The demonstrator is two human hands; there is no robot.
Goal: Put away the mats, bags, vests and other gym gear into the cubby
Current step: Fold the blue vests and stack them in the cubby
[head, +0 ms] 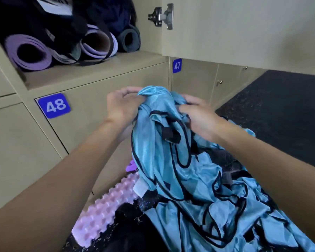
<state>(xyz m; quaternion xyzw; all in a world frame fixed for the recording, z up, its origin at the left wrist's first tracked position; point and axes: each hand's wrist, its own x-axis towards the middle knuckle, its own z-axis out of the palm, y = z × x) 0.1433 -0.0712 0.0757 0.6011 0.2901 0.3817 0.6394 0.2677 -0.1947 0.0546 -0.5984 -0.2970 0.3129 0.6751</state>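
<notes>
A bunch of shiny light-blue vests [171, 160] with black trim hangs from both hands in front of the lockers. My left hand [122, 108] grips the bunched top of the fabric from the left. My right hand [198, 117] pinches the fabric from the right. More blue vests [235, 215] lie in a heap below. The open cubby [91, 70] at upper left holds rolled purple mats [29, 51], a dark grey rolled mat [129, 40] and black bags [44, 17].
A pink knobbly foam roller [105, 206] lies on the speckled dark floor [280, 110] below the vests. Shut beige lockers numbered 48 [54, 105] and 47 [177, 65] sit under the cubby. The open cubby door [244, 30] with its hinge juts out at upper right.
</notes>
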